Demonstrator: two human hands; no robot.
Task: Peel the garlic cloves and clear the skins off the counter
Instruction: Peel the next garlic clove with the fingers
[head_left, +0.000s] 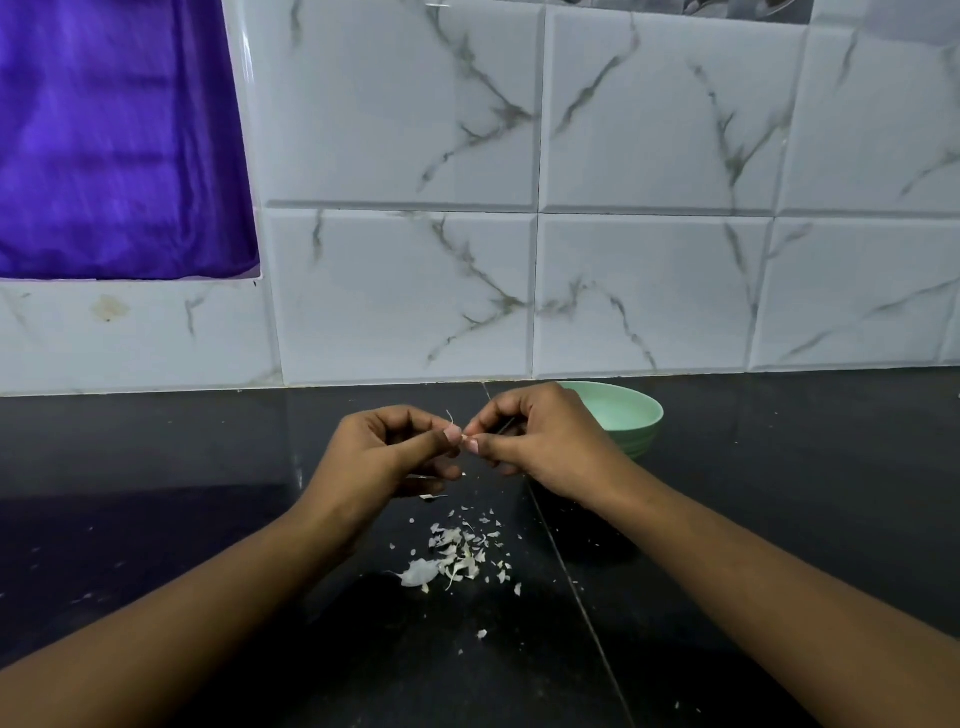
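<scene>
Fingertips (453, 434) of the left hand (387, 452) and right hand (545, 447) meet, pinching a mostly hidden garlic clove (463, 435) above the middle of the counter (156, 467). Loose skins (457, 558) lie scattered nearer its front edge. A green bowl (628, 410) sits behind the right hand, near the back edge.

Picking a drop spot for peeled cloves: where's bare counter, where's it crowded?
Bare: counter left of the left hand, up to the tiled wall; also right of the green bowl. Crowded: garlic skins scattered between the forearms; that bowl sits behind the right hand; both hands pinch a garlic clove.
</scene>
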